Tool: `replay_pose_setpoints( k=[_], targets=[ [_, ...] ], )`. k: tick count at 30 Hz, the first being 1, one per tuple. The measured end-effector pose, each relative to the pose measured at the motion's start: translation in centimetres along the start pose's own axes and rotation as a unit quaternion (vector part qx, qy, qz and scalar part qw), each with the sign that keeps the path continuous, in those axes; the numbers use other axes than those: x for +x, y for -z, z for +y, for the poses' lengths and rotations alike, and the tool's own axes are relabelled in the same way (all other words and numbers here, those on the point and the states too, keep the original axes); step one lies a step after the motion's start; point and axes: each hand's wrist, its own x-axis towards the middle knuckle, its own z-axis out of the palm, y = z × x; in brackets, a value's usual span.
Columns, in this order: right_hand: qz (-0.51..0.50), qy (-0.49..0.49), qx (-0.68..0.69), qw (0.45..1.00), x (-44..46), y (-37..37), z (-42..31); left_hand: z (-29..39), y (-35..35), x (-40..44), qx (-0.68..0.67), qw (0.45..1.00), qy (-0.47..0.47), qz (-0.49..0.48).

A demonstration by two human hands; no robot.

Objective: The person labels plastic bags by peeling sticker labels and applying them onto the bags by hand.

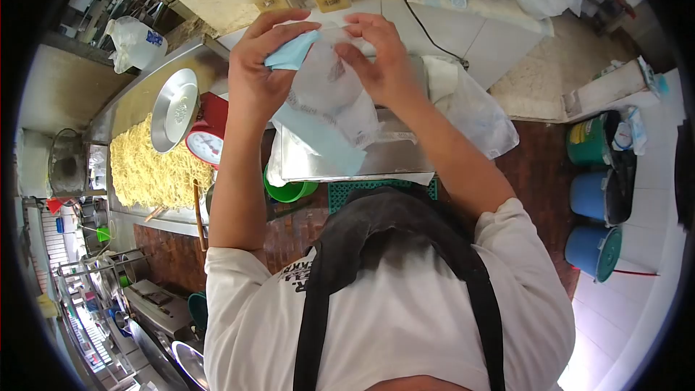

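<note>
In front of my chest, a thin translucent plastic bag (329, 90) hangs between my two hands. My left hand (264, 65) is closed on the bag's upper left side, with a folded light-blue piece (293, 51) under its fingers; whether this is paper or plastic I cannot tell. My right hand (380, 58) pinches the bag's upper right edge between thumb and fingers. A longer light-blue strip (318, 137) hangs below and behind the bag. Under both hands lies a metal tray-like surface (391, 163), partly hidden by the bag.
To the left, yellow noodles (134, 166) are heaped on a metal table beside a red dial scale (210, 130) with a metal pan (175, 110). Another plastic bag (470, 112) lies right of the tray. Several lidded buckets (594, 195) line the right wall. A green basin (289, 190) sits below.
</note>
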Motion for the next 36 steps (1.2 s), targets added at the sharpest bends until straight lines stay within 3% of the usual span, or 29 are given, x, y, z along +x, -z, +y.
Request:
replay_pose_setpoints(
  k=[1, 4, 7, 9, 11, 14, 16, 19, 22, 24, 28, 31, 36],
  targets=[
    [-0.014, 0.001, 0.014, 1.0, 0.8, 0.4, -0.3, 0.1, 0.3, 0.1, 0.004, 1.0, -0.019, -0.002],
    [0.036, -0.011, -0.037, 0.999, 2.4, 1.7, -2.5, -1.1, 0.1, -1.4, -0.029, 0.989, 0.055, 0.137],
    [-0.106, -0.165, -0.026, 0.98, 0.7, 1.2, -0.8, -3.0, -0.1, -5.8, -0.077, 0.915, 0.322, 0.231],
    [-0.051, -0.151, -0.014, 0.987, 0.2, 1.1, -1.1, -5.4, -1.0, -10.9, -0.143, 0.877, 0.424, 0.177],
    [-0.057, -0.16, -0.023, 0.985, -0.7, 1.1, -1.2, -6.0, -1.5, -14.2, -0.16, 0.819, 0.551, 0.019],
    [-0.128, -0.197, -0.029, 0.972, -0.6, 0.9, -1.0, -5.0, -2.6, -14.2, -0.335, 0.776, 0.528, 0.083],
    [-0.154, -0.243, 0.014, 0.958, -0.7, 0.4, -0.6, -5.6, -2.9, -13.7, -0.356, 0.782, 0.508, 0.064],
    [-0.13, -0.26, -0.034, 0.956, -0.5, 0.1, 0.0, -5.6, -2.8, -14.6, -0.432, 0.742, 0.502, 0.103],
    [-0.016, -0.324, 0.063, 0.944, 0.0, 0.9, 0.2, -5.3, -2.4, -15.2, -0.523, 0.687, 0.482, 0.15],
    [-0.047, -0.303, 0.085, 0.948, -0.9, 0.4, 0.3, -4.6, -1.9, -15.6, -0.576, 0.665, 0.452, 0.148],
    [-0.07, -0.3, 0.075, 0.948, -1.7, -0.4, -0.9, -4.9, -2.9, -14.5, -0.512, 0.71, 0.479, 0.062],
    [-0.072, -0.332, 0.045, 0.94, -0.9, 0.9, -0.9, -6.6, -3.5, -15.0, -0.472, 0.724, 0.496, 0.081],
    [0.161, -0.19, 0.185, 0.951, 2.7, 3.8, -0.1, -7.4, -3.8, -15.4, -0.454, 0.742, 0.484, 0.089]
  ],
)
